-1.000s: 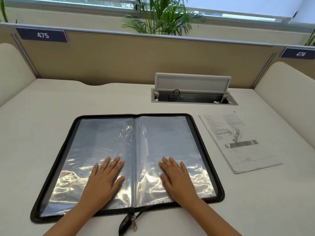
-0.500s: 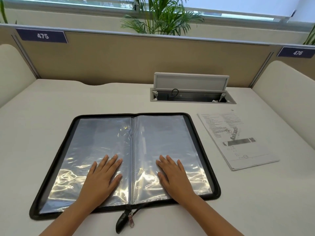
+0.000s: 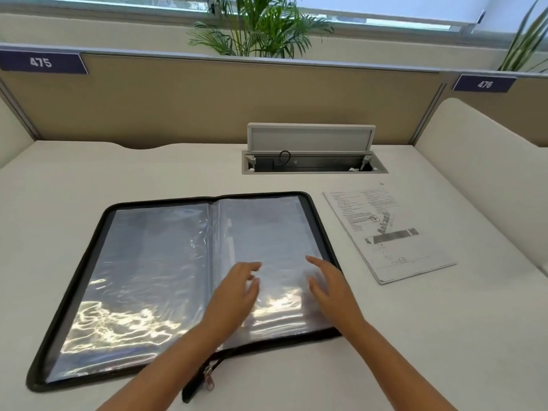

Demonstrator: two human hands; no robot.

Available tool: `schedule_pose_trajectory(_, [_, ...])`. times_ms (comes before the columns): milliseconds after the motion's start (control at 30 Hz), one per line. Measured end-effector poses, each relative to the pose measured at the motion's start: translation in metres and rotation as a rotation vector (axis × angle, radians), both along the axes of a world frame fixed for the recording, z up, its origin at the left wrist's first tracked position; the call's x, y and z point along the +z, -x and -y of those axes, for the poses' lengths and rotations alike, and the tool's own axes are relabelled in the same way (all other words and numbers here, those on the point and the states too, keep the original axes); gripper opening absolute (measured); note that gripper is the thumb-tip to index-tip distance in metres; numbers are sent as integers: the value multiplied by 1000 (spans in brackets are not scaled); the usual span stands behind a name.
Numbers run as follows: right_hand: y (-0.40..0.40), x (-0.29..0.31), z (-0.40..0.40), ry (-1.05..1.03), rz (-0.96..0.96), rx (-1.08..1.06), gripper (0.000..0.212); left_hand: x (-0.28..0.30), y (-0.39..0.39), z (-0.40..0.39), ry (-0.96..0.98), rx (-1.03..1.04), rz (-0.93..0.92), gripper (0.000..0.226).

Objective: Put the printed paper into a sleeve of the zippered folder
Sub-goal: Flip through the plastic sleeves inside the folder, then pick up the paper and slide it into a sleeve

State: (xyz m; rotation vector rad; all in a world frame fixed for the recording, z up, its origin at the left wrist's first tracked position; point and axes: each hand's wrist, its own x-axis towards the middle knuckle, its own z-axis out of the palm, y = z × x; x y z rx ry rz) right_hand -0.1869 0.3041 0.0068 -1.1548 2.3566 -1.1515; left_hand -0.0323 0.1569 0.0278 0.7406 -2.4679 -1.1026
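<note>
The black zippered folder (image 3: 71,289) lies open and flat on the desk, its clear plastic sleeves glinting. Both hands are over its right-hand sleeve page (image 3: 267,232). My left hand (image 3: 237,292) has crossed the spine and hovers with fingers spread, blurred by motion. My right hand (image 3: 329,286) is near the page's right edge, fingers apart, holding nothing. The printed paper (image 3: 385,232) lies flat on the desk just right of the folder, untouched. The zipper pull (image 3: 208,378) hangs off the folder's near edge.
An open cable box (image 3: 314,161) with a raised lid is set into the desk behind the folder. Padded partition walls bound the desk at the back and sides, with cushioned dividers (image 3: 480,173) left and right. Plants stand behind the back panel.
My left hand has lifted off the left sleeve page and moved right across the spine. My right hand has shifted toward the right edge of the folder. The view has also shifted.
</note>
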Motion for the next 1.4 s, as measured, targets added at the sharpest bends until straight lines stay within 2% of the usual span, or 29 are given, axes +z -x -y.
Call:
schedule_pose_trajectory(133, [38, 2, -23, -21, -60, -140, 39, 6, 43, -43, -208, -63, -14, 33])
schedule_pose_trajectory(267, [76, 5, -47, -27, -78, -274, 39, 13, 82, -67, -690, -21, 76, 30])
schedule_pose_trajectory(367, [105, 8, -63, -60, -67, -424, 45, 16, 106, -75, -857, -72, 151, 35])
schedule_pose_trajectory(533, [156, 13, -84, -203, -103, -612, 54, 18, 140, -90, -927, -90, 159, 35])
schedule_pose_trajectory(600, [174, 15, -90, -281, -143, -642, 55, 18, 152, -97, -956, -52, 158, 6])
schedule_pose_trajectory(667, [192, 15, -95, -390, -177, -655, 58, 18, 161, -105, -980, -29, 152, 24])
schedule_pose_trajectory(733, [209, 15, -100, -493, -186, -655, 61, 16, 170, -112, -1017, -9, 145, 30])
schedule_pose_trajectory(833, [225, 14, -103, -542, -144, -632, 62, 13, 181, -119, -1078, -18, 136, 27])
schedule_pose_trajectory(967, [237, 15, -103, -514, -99, -614, 61, 5, 195, -124, -1056, 62, 107, 7])
schedule_pose_trajectory(1033, [242, 17, -102, -526, -77, -614, 60, 5, 200, -126, -1054, 114, 101, 14])
schedule_pose_trajectory(1100, [244, 17, -102, -583, -75, -599, 59, 6, 205, -126, -1134, 164, 90, 27])
schedule_pose_trajectory(1233, [241, 17, -102, -686, -131, -533, 52, 9, 216, -120, -1270, 293, 64, 16])
schedule_pose_trajectory(1300, [239, 16, -102, -700, -158, -517, 49, 10, 223, -116, -1279, 378, 97, 19])
schedule_pose_trajectory(1400, [238, 18, -103, -703, -176, -501, 47, 14, 233, -113, -1266, 400, 183, 21])
